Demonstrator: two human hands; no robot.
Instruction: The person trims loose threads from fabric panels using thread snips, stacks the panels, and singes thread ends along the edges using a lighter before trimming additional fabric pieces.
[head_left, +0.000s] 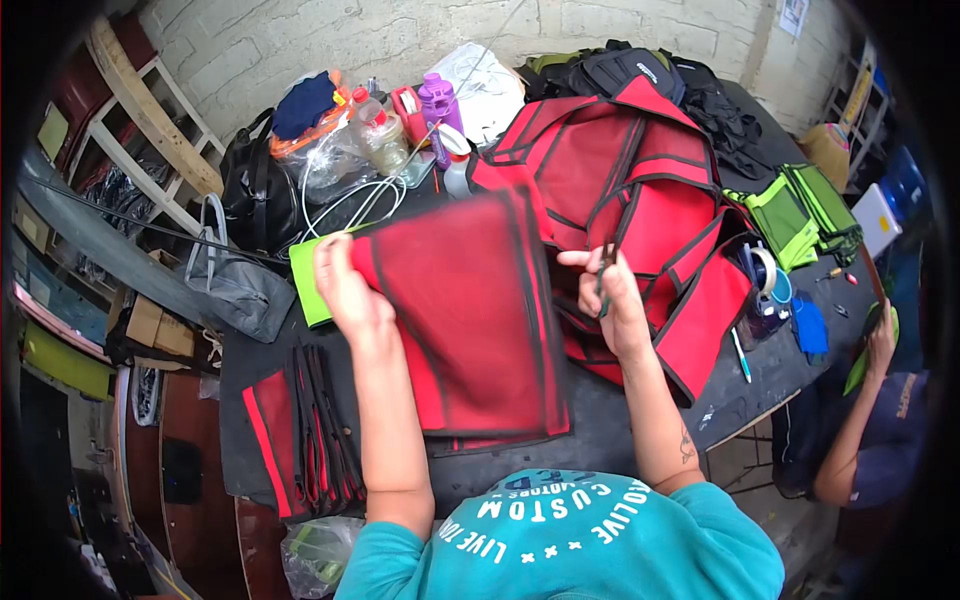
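My left hand (352, 297) grips the upper left edge of a red fabric panel (465, 300) with black-bound edges; the panel is slightly blurred. In my right hand (618, 300) is a small dark pair of thread snips (605, 268), blades pointing up and away from me. The fingers are curled around it, with one finger stretched toward the panel. Behind and below that hand lies a heap of red fabric pieces (665, 220) with black trim. A stack of folded red and black pieces (318, 430) rests left of my left forearm. Bright green fabric (310, 280) shows beside my left hand.
Bottles, including a purple bottle (438, 105), bags and a white cable (345, 215) crowd the back left. Black backpacks (630, 75) lie at the back, folded green pieces (800, 210) at right. A pen (740, 355) lies near the edge. A co-worker's hand (882, 340) holds something green.
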